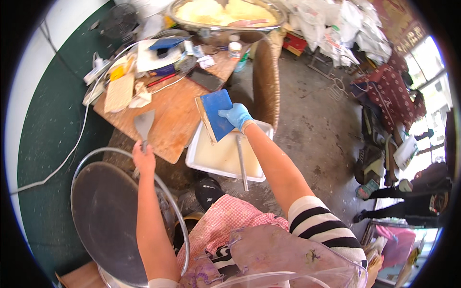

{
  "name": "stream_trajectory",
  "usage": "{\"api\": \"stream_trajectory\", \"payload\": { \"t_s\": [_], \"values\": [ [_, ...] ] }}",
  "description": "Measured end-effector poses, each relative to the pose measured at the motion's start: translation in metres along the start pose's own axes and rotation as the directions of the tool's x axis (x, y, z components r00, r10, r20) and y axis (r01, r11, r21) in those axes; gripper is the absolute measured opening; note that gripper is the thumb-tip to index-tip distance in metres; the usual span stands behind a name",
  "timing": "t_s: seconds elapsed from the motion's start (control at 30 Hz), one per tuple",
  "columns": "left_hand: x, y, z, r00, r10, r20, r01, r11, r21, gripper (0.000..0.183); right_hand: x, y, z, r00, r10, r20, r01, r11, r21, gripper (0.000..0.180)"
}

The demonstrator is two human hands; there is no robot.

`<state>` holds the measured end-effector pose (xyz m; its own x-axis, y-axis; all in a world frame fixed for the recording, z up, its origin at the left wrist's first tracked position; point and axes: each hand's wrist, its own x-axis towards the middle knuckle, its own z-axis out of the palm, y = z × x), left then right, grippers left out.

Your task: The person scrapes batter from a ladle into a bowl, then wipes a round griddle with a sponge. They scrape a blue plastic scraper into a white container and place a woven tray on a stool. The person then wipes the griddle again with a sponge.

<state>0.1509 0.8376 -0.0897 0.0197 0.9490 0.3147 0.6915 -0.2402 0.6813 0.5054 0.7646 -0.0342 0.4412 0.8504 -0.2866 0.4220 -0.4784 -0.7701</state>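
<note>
My bare left hand (144,160) grips the handle of a wide metal scraper (145,123), its blade pointing away from me near the wooden table's corner. On my right hand (237,116) is a light blue glove. That hand holds a flat blue spreader board (215,113) with a pale, worn edge, tilted above a white plastic tub (192,158). Pale liquid (216,154), like batter, fills part of the tub. A metal rod (242,163) lies across the tub's near rim. Left of me is a round dark griddle plate (106,219), with a metal ring (182,219) around it.
The wooden table (169,126) bears a phone (205,79), a red pen (162,80), a sponge-like block (119,93) and a lidded bottle (235,50). Behind stands a metal bowl (230,27) of yellow meal. A wicker basket (266,82) rises beside the tub. A person (414,198) stands far right.
</note>
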Motion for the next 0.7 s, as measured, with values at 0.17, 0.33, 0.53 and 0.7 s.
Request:
{"api": "stream_trajectory", "payload": {
  "t_s": [0.17,0.33,0.53,0.7],
  "values": [
    [0.007,-0.005,0.001,0.992,-0.087,0.092,0.076,0.991,0.114,0.046,-0.024,-0.037,-0.023,0.796,-0.507,-0.329,0.395,0.848,-0.352,0.019],
    [-0.01,0.013,-0.002,0.978,-0.185,0.097,0.152,0.949,0.276,0.06,-0.022,-0.062,0.053,0.583,-0.812,-0.018,0.574,0.428,-0.698,0.031],
    [-0.04,0.042,-0.033,0.978,-0.207,0.0,0.206,0.973,-0.108,0.058,-0.031,-0.033,0.086,0.57,-0.805,0.165,0.691,0.361,-0.626,0.056],
    [-0.087,0.105,-0.072,0.943,-0.266,0.202,0.334,0.727,-0.601,0.03,-0.032,0.011,-0.009,0.612,-0.705,-0.358,0.609,0.709,-0.355,0.057]
  ]
}}
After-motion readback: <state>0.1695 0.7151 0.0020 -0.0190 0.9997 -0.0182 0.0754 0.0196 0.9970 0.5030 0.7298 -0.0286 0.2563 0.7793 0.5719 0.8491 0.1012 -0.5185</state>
